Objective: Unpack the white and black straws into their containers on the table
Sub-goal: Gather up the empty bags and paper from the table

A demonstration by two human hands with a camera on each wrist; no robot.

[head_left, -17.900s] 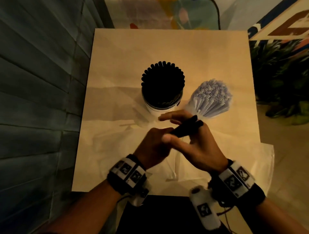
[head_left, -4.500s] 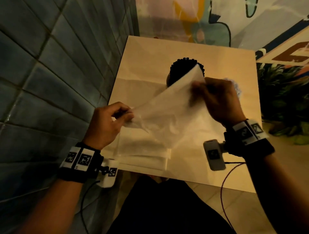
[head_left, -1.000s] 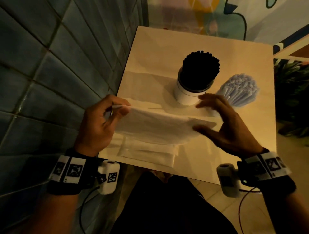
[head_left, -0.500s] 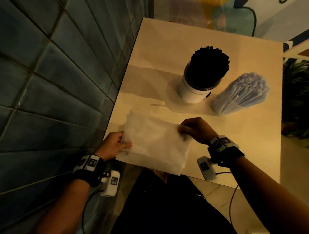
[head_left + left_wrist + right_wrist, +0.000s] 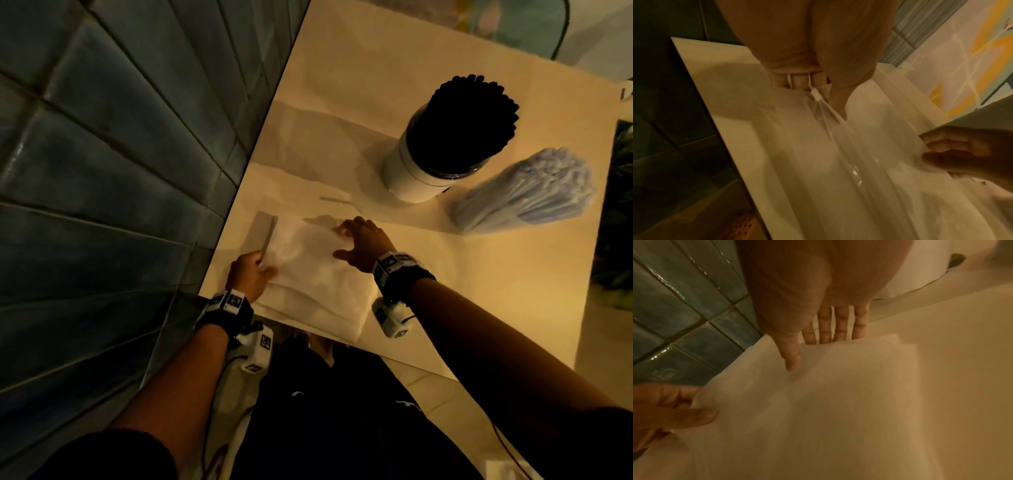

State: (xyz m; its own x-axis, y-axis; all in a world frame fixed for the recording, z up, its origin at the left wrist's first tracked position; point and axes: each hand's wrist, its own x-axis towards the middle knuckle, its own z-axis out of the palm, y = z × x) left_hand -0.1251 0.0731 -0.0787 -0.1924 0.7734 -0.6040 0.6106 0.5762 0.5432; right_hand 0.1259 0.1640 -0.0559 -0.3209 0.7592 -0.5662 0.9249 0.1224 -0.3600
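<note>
Left hand (image 5: 251, 274) pinches the empty plastic wrapper (image 5: 308, 270) edge, right hand (image 5: 363, 245) flat, fingers spread; press evenly (thin, slippery) to flatten on tabletop (image 5: 479, 274).

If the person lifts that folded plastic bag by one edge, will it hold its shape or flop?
The folded plastic bag will probably flop: it is thin, translucent film, creased and rippled in the left wrist view. It looks light, likely to slide on the smooth table. The right hand lies flat on it and the left hand pinches its edge, which suggests it needs pinning.
</note>
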